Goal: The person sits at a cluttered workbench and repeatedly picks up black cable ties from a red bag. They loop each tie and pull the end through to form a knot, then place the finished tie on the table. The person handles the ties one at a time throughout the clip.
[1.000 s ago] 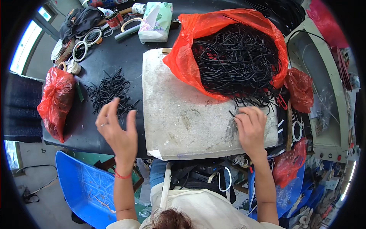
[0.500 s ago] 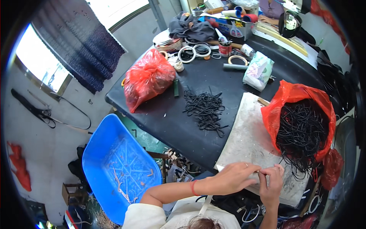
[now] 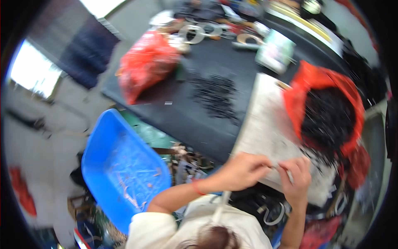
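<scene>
My left hand, with a red band on its wrist, is closed in a pinch over the near edge of the pale, stained board. Close by on the right, my right hand pinches too, its fingertips almost meeting the left ones. Whatever small piece lies between the fingertips is too blurred to name. Beyond my right hand, an open red plastic bag holds a tangle of black cords, some spilling onto the board. A loose pile of black cords lies left of the board on the black tabletop.
A knotted red bag sits at the table's far left, near tape rolls. A green-and-white packet stands behind the board. Left of the table is a blue plastic tub with scraps inside. Clutter lines the back edge.
The view has shifted and blurred, so the table and bags appear higher in the picture. Both hands stay close together in a pinch, and the fingertips are slightly farther apart.
</scene>
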`<state>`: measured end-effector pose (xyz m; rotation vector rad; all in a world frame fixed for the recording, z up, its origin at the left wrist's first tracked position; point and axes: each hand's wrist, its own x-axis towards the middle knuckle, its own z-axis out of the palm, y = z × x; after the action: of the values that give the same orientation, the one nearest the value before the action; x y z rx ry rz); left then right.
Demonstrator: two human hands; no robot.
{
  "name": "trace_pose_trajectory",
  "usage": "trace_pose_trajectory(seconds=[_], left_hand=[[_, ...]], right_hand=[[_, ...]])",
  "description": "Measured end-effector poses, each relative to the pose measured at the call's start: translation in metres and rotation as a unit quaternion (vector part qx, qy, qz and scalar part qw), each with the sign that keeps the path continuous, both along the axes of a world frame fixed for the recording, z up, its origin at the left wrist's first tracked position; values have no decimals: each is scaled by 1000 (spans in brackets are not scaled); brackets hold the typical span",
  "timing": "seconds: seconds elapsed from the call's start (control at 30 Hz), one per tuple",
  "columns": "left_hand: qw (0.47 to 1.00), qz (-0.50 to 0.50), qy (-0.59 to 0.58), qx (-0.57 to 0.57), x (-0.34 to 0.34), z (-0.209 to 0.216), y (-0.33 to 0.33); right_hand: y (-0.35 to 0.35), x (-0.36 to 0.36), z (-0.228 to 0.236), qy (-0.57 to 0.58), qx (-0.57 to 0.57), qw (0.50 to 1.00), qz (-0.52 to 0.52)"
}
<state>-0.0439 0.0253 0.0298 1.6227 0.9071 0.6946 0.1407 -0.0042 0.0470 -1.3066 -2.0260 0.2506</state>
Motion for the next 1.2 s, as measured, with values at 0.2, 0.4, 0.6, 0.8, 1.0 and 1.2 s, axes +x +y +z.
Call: trace_pose_trajectory(seconds=[0.2, 0.4, 0.6, 0.8, 1.0, 1.2], left_hand=[[924, 24, -203, -323, 10, 1, 5], [876, 110, -298, -362, 37, -17, 3], [890, 128, -293, -326, 39, -19, 4], [926, 118, -235, -271, 36, -22, 4], [806, 131, -404, -412, 28, -19, 14], [866, 96, -298, -389, 29, -18, 11]], right_hand=[[7, 22, 0, 154, 9, 973, -169], [-1, -12, -10, 160, -44, 977, -134], [-2, -12, -23, 170, -25, 980, -101], [-6, -11, -20, 177, -85, 973, -125], [-9, 6, -21, 158, -97, 975, -123], [6, 1, -18, 31, 27, 997, -65]])
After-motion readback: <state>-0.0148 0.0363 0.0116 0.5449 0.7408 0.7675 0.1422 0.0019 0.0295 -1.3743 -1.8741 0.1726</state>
